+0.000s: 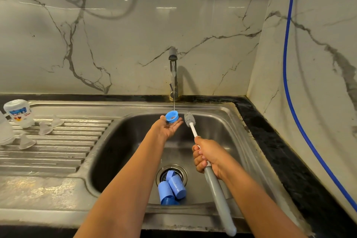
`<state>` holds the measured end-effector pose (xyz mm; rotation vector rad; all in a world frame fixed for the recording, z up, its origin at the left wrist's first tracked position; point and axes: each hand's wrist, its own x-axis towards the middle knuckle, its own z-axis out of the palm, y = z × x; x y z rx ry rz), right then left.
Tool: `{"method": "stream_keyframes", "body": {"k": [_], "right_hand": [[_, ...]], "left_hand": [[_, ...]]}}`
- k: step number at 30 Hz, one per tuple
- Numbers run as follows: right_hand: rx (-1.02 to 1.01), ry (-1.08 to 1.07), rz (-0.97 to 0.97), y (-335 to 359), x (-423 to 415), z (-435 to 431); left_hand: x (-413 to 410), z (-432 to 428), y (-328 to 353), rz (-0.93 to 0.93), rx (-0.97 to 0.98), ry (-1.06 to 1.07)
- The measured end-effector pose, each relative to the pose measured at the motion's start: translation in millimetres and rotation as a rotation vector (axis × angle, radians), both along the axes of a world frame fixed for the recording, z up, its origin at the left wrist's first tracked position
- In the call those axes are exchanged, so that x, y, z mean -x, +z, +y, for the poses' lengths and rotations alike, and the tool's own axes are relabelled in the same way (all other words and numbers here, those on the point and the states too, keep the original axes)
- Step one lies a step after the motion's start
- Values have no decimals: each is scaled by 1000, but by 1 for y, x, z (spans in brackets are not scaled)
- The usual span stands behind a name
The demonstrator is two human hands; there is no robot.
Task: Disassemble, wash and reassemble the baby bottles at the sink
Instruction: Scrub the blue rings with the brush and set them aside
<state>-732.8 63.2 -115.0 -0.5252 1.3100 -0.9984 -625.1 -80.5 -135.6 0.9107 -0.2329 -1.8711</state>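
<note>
The tap [173, 71] stands at 12 o'clock on the sink [222, 121] rim and is running, a thin stream of water [174, 102] falling straight down. Under it the person's left hand [170, 125] lies palm up with the fingers nearly straight, not closed. A blue bottle ring [172, 116] rests on the fingers, right where the stream lands.

Just beside it, at 3 o'clock from the ring, is the grey bristled head [189, 118] of a bottle brush [216, 187]. The head is clear of the ring. The right hand [208, 155] is wrapped tight round the brush where the white stem meets the grey handle, and the handle's end runs back past the sink's front edge toward 5 o'clock.

Down in the basin, blue caps [172, 189] lie tumbled together over the drain [164, 172] and on its 6 o'clock side.

On the ribbed drainboard [58, 150], at 9 o'clock from the basin, clear teats [45, 128] sit apart from one another. Beyond them a printed bottle [19, 112] stands mouth down, and a second clear bottle [5, 133] shows at the far left edge.
</note>
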Motion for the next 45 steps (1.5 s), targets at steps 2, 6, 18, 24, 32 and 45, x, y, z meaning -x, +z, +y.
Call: {"method": "stream_keyframes", "body": {"k": [2,6,18,24,32,45], "right_hand": [[3,3,5,0,0,0],[-5,3,4,1,1,1],[21,7,31,4,0,3],[30,-3,37,3,1,2],[46,7,79,2,0,3],[61,28,139,-4,-1,-1]], "left_hand": [[0,1,-2,-10,-5,-3],[0,4,-5,-58,2,-27],[2,2,-1,-157,21,-65],[9,-10,7,-271,151,33],[6,-22,13,-1077,741,51],[-3,-10,-14,-363,367,70]]}}
